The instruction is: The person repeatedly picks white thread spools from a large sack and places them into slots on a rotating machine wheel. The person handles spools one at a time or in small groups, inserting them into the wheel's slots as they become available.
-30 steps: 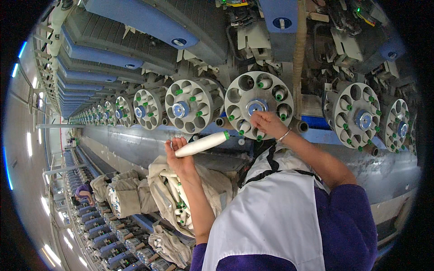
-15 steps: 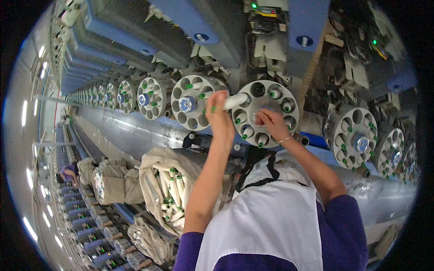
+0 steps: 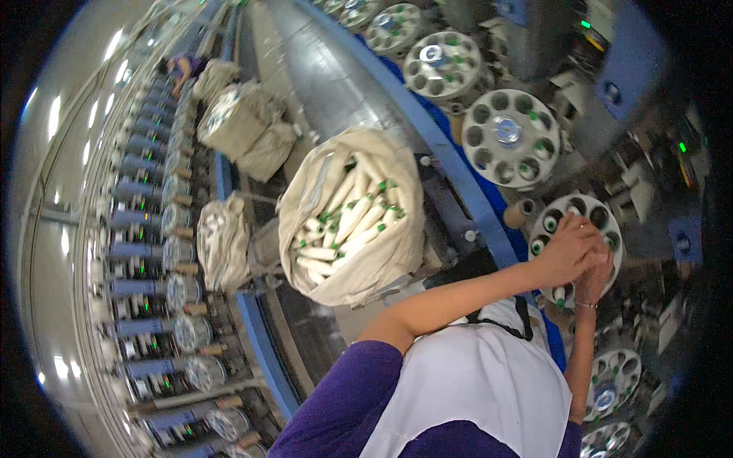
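Observation:
Both my hands are over a round white magazine [image 3: 589, 208] with a ring of holes. My left hand [image 3: 565, 253] lies across its middle with fingers bent and closed; whatever they hold is hidden. My right hand [image 3: 592, 276] is against the left one at the hub, its fingertips covered. Green-tipped white yarn bobbins [image 3: 550, 224] sit in several holes on the near side. Left of my arms, an open cloth sack [image 3: 408, 229] holds a heap of white yarn bobbins [image 3: 359, 210] with green ends.
Another round magazine [image 3: 505, 156] stands just beyond, in a row along the blue machine rail [image 3: 489, 221]. Further magazines [image 3: 611, 382] continue nearer me. Cloth sacks [image 3: 229, 126] stand down the aisle, where another person [image 3: 182, 69] bends. A second machine row runs along the left.
The view has swung left, bringing the sack to the middle. My left hand, which held a white yarn bobbin beside the magazine, has moved over its hub against my right hand.

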A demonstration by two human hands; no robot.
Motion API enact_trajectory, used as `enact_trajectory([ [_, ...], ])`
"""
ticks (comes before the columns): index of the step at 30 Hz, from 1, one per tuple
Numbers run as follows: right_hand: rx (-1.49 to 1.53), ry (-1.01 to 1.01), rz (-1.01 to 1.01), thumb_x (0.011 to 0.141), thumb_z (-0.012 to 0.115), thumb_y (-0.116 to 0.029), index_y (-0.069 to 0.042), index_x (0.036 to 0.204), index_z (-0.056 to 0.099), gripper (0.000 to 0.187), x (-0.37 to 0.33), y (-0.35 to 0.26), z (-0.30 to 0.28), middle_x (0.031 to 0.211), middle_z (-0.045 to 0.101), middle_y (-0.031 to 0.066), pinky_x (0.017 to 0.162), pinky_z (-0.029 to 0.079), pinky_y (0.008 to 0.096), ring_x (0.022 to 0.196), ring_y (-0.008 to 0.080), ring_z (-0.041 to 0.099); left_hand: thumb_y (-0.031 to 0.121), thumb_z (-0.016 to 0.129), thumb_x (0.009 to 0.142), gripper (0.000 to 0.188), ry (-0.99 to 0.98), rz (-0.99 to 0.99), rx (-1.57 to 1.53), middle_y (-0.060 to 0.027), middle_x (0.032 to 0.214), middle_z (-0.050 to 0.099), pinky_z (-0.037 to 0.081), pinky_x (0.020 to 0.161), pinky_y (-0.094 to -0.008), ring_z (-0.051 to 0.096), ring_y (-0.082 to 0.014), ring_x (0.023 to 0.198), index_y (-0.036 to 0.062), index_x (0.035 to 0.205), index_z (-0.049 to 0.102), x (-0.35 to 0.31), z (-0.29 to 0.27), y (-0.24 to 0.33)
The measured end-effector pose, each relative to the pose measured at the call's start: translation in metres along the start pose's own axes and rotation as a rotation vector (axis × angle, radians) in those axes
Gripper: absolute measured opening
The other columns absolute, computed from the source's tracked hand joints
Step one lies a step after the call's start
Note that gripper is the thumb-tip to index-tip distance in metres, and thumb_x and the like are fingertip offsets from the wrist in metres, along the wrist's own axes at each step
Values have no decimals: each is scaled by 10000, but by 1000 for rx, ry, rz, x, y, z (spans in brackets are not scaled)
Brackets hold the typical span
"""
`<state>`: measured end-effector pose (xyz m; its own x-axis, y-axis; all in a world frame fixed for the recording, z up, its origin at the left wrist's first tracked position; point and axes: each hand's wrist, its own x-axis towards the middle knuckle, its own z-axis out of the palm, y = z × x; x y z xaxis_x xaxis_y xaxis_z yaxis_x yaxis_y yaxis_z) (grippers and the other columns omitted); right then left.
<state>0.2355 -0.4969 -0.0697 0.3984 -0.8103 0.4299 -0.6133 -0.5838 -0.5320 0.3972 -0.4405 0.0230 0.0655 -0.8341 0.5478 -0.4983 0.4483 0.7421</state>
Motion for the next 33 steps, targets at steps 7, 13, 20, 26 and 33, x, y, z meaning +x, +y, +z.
enact_trajectory([
  [7, -12, -374, 41, 783, 658, 12, -68, 1023, 594, 261, 0, 5, -28, 996, 517, 111, 859, 470, 408, 989, 316, 537, 98, 695, 743, 228, 123, -346, 284, -143, 1102, 594, 395, 929, -465, 511, -342, 1089, 58, 962, 643, -99, -105, -39],
  [13, -83, -113, 280, 906, 611, -209, 0, 1059, 555, 265, -31, -36, -51, 1108, 549, 179, 948, 391, 410, 1053, 341, 521, 113, 582, 884, 383, 271, -835, 974, -163, 1241, 565, 403, 1018, -425, 531, -305, 1146, 1, 1246, 524, -296, -343, -90],
  [20, -486, -244, 149, 885, 627, -275, -72, 974, 626, 221, -49, -72, -19, 1255, 500, 182, 993, 346, 450, 1142, 350, 475, 372, 482, 992, 592, 462, -1219, 798, -202, 1291, 519, 428, 941, -414, 531, -320, 1125, 12, 1440, 341, -397, -455, -126],
  [26, -154, 154, 556, 923, 602, -208, -35, 935, 603, 173, -66, -60, -51, 1185, 530, 130, 880, 429, 331, 1107, 251, 508, 240, 549, 961, 526, 370, -1100, 905, -138, 1042, 621, 446, 824, -370, 582, -240, 887, 33, 1413, 378, -367, -442, -171],
  [33, 2, 195, 416, 956, 565, -194, -13, 1322, 437, 428, 3, -158, -9, 1341, 481, 139, 935, 418, 352, 1178, 246, 491, 116, 606, 908, 346, 68, -1017, 987, -125, 941, 673, 481, 727, -348, 613, -242, 773, 96, 1253, 595, -349, -492, -156],
])
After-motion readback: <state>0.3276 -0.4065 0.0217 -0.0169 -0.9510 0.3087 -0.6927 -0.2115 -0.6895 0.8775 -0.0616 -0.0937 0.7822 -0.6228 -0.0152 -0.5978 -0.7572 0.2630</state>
